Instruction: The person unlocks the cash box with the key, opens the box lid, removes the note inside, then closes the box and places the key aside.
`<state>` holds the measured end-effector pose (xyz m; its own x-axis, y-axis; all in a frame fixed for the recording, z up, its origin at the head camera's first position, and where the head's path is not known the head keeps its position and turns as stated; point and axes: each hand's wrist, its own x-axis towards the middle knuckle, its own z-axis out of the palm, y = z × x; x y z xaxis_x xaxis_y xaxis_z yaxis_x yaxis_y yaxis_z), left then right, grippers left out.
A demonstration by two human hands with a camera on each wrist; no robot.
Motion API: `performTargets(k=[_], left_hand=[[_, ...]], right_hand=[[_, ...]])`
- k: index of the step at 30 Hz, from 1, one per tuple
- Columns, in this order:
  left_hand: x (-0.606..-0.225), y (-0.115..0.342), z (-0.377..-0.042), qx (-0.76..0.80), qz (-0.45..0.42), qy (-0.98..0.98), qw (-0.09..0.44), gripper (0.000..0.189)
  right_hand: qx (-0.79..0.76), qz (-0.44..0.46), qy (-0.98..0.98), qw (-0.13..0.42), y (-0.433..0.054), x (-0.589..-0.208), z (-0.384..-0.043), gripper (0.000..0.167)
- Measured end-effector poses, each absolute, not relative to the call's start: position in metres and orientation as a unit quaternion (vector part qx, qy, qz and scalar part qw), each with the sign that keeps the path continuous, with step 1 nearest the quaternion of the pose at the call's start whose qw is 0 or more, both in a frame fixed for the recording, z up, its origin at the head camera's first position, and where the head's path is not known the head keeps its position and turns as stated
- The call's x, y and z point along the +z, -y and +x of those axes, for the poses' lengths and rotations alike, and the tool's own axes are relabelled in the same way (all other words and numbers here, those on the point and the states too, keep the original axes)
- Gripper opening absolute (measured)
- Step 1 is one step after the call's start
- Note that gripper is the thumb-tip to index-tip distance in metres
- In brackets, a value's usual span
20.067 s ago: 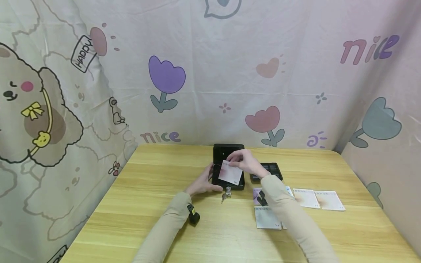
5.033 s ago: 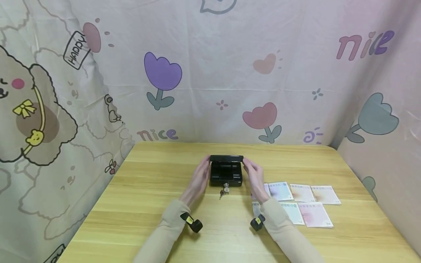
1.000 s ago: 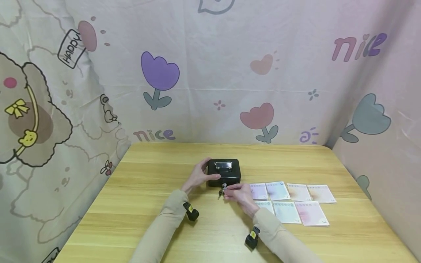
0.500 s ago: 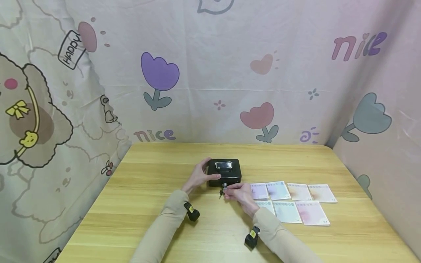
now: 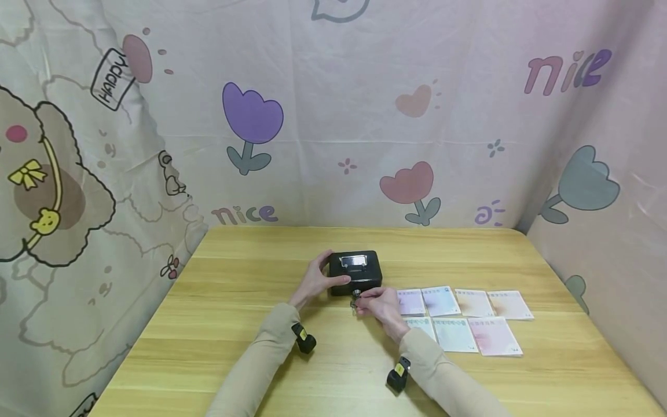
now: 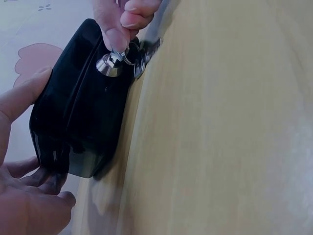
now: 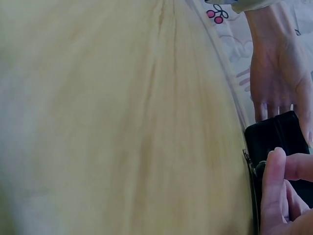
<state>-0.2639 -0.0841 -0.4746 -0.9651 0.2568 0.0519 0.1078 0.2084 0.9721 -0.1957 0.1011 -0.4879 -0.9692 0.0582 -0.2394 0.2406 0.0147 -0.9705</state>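
Observation:
A small black cash box (image 5: 367, 278), its lid down and a silver handle plate on top, stands toward the back of the table. My left hand (image 5: 316, 281) grips its left side, the thumb on the lid's front edge and the other fingers at the side. At the front, my right hand (image 5: 384, 307) pinches the key at the silver lock cylinder (image 6: 108, 68) between thumb and index finger. The key's head is mostly covered by the fingertips. From its ring hang more keys (image 6: 142, 62), just below the lock. The box's inside is hidden.
Right of the box, paper notes lie in two rows, among them a purple one (image 5: 410, 302), a pale green one (image 5: 455, 336) and a pink one (image 5: 495, 337). A patterned cloth (image 5: 333, 116) hangs behind the wooden table (image 5: 250, 260).
Earlier the box stood open, my right hand holding a note over it; then both hands lowered the lid. Now it is down, and my right fingers have turned slightly at the key, shifting the hanging keys.

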Motion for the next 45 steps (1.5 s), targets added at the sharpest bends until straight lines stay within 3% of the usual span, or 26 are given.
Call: performTargets(k=[26,45], left_hand=[[-0.4741,0.0847,-0.2611,0.603,0.119,-0.787,0.053,0.100],[-0.4759,0.0857,-0.2602,0.605,0.119,-0.785,0.051,0.098]], right_hand=[[-0.557,0.051,-0.829,-0.016,-0.0968,-0.4902,-0.1946,0.011],[-0.537,0.023,-0.843,-0.015,-0.0970,-0.4898,-0.1946,0.010]])
